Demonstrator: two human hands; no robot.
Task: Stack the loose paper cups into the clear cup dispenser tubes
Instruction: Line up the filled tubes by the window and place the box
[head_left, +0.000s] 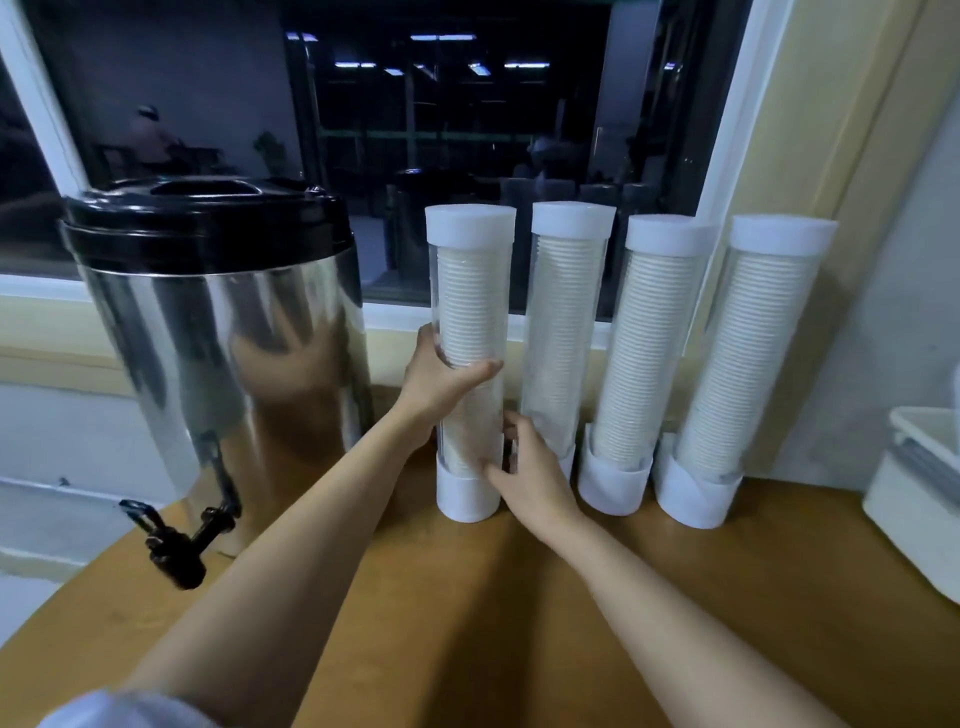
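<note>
**A:** What could go wrong for the person from here?

**B:** The leftmost tube (470, 291) is tall and narrow and stands on a small white base (467, 493) on the surface (519, 597). A careless push or tilt would likely tip it into the second tube (563, 322) just beside it, or toward the urn (218, 338) on the other side. If it is lifted roughly, the paper cups (470, 317) packed inside might slip out of the bottom.

**A:** And the hands?

**B:** The left hand (441, 387) is wrapped round the middle of that tube, with the thumb across the front. The right hand (530, 478) holds its lower end. Its thumb is at the top of the base and its curled fingers are in the gap between the two tubes. Neither hand carries a loose cup.
</note>
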